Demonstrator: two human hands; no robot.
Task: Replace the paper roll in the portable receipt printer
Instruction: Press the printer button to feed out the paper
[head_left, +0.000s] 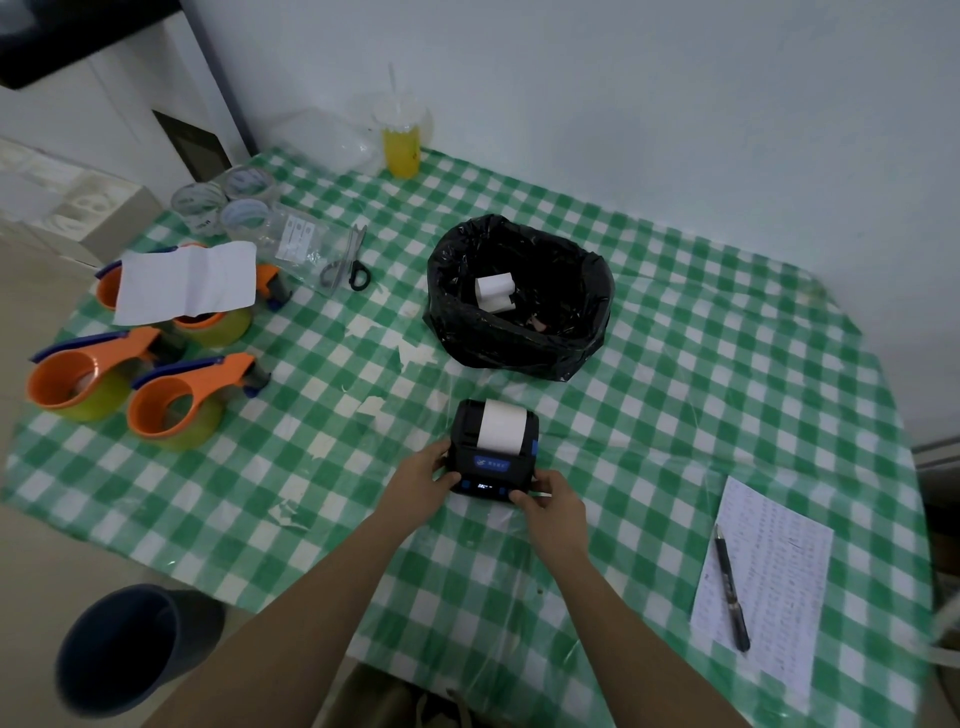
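A blue bin (122, 649) stands on the floor at the near left, below the bench (675, 415) with its green checked cloth. At the near right lies a printed sheet (769, 587) with a pen (731, 590) across its left edge. Both hands grasp the printer (493, 449), which sits on the bench near the middle: the left hand (423, 480) wraps its left side, thumb on the front corner, and the right hand (553, 501) holds the front right corner. A strip of white paper (500, 423) runs up out of the printer's top. To the left stand 3 orange tape dispensers (176, 400), a 4th partly under a creased white sheet (187, 280). Beyond the printer, a black bag (519, 332) holds a white roll (494, 293). Farther left lie scissors (353, 260) and 3 clear tape rolls (228, 202); a yellow drink (401, 145) stands by the wall.
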